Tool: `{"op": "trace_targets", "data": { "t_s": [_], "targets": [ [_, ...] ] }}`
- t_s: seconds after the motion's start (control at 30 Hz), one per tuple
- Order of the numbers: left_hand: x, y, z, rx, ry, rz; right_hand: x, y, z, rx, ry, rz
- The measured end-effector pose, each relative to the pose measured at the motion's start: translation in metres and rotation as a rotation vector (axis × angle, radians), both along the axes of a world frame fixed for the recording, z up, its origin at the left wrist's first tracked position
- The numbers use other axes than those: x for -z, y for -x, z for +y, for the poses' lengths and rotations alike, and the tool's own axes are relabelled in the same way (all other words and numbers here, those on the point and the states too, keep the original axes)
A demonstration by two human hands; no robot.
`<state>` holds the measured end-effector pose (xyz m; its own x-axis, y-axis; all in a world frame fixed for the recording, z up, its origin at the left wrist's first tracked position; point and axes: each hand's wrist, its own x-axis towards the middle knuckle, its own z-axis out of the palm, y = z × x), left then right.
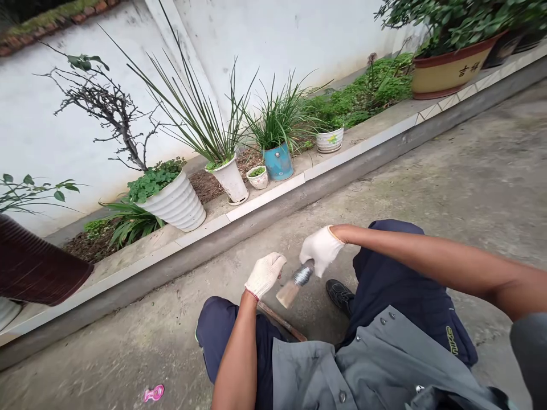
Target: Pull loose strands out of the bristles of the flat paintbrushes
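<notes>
My right hand (321, 249), in a white knit glove, is closed round the dark handle of a brush (289, 293). A silvery band joins the handle to pale bristles, which point down and to the left. My left hand (265, 274), gloved the same way, is just left of the brush with its fingers curled together, apart from the bristles. What it holds, if anything, is hidden. A brown wooden stick (284, 322) slants between my knees, its upper end passing behind my left wrist.
A low tiled ledge (256, 208) crosses in front of me. On it stand a ribbed white pot (175, 202), a tall white pot (233, 181), a blue pot (278, 163) and a large yellow pot (448, 74). A pink object (154, 393) lies on the concrete ground.
</notes>
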<state>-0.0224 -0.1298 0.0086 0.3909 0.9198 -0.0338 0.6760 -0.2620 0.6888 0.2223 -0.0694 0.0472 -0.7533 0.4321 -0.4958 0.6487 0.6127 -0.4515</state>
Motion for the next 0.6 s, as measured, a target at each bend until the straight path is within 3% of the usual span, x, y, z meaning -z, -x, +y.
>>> {"op": "trace_targets", "data": {
  "t_s": [0.1, 0.27, 0.47, 0.6],
  "targets": [
    [-0.004, -0.004, 0.013, -0.069, 0.081, -0.064, -0.018, 0.0, 0.021, 0.095, -0.092, 0.166],
    [-0.027, -0.007, 0.045, -0.116, 0.212, -0.245, -0.034, 0.017, 0.067, 0.312, -0.406, 0.293],
    [-0.035, -0.009, 0.088, -0.094, 0.301, -0.187, -0.017, 0.034, 0.12, 0.593, -0.547, 0.097],
    [-0.032, -0.004, 0.112, -0.089, 0.321, -0.063, 0.004, 0.034, 0.144, 0.573, -0.587, -0.076]
  ]
}}
